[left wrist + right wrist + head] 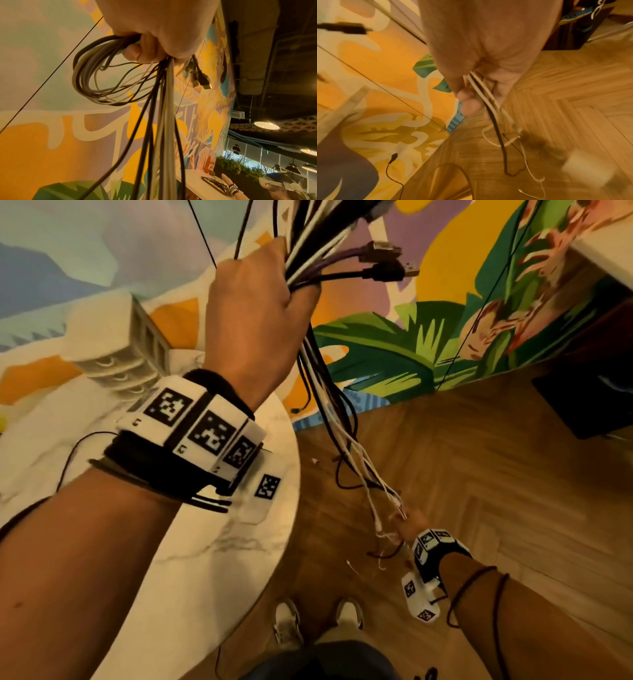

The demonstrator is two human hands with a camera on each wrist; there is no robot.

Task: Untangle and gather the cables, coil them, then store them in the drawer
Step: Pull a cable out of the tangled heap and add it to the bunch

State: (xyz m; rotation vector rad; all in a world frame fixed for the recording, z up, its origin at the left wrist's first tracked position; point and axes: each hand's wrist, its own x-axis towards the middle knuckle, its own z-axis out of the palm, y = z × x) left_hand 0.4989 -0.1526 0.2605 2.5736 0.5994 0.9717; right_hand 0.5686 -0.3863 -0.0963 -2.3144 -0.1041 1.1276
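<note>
Beside the round marble table [219,559], whose edge curves past the person's feet, a bundle of cables [322,378] is held stretched between two hands, and everything below is placed relative to that table. Behind it a painted mural wall [428,344] rises, and a small white drawer unit [126,344] stands on the table's far side, well apart from the cables. A herringbone wood floor [479,474] lies to the table's right.

High above the table's edge, the left hand [253,313] is closed in a fist around the upper part of the bundle; loops already gathered hang from it in the left wrist view, and USB plugs [390,261] stick out past the knuckles. Low down, out over the floor to the right of the table, the right hand [409,523] is curled around the lower strands, white and dark, with loose tails dangling beneath it; exactly how many strands are gripped cannot be told through the blur.

The bundle's long axis runs steeply from the raised left hand down to the right hand. The free ends lie just below the right hand, so that hand is judged the nearer one for drawing the next length up into the coil.
</note>
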